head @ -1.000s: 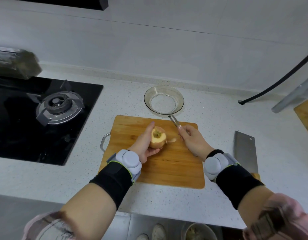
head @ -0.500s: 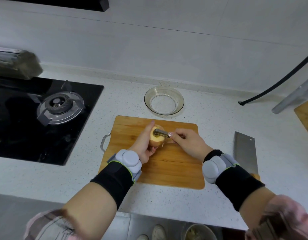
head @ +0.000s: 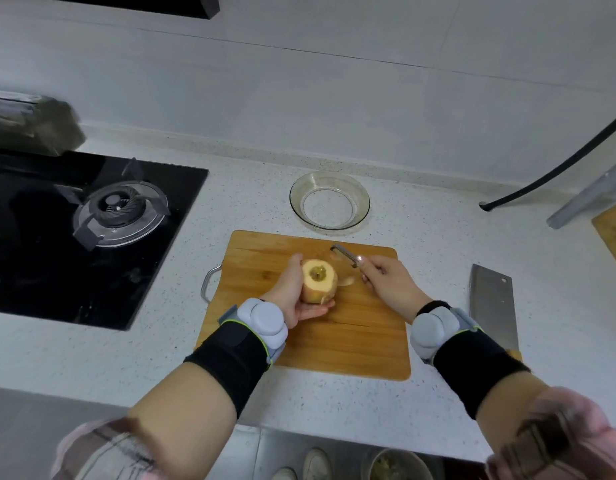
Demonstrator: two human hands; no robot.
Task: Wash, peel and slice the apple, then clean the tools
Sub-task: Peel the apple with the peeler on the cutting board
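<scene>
A black gas hob (head: 92,237) sits left on the speckled countertop (head: 438,237).

The left hand (head: 288,295) holds the apple (head: 318,280) over the wooden board (head: 365,341), and the right hand (head: 389,278) holds the peeler (head: 344,254) just beside it.

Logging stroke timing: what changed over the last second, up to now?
The right hand drew the peeler onto the apple, then lifted it away to the right. The left hand kept holding the apple over the cutting board; bowl and cleaver unmoved.
</scene>
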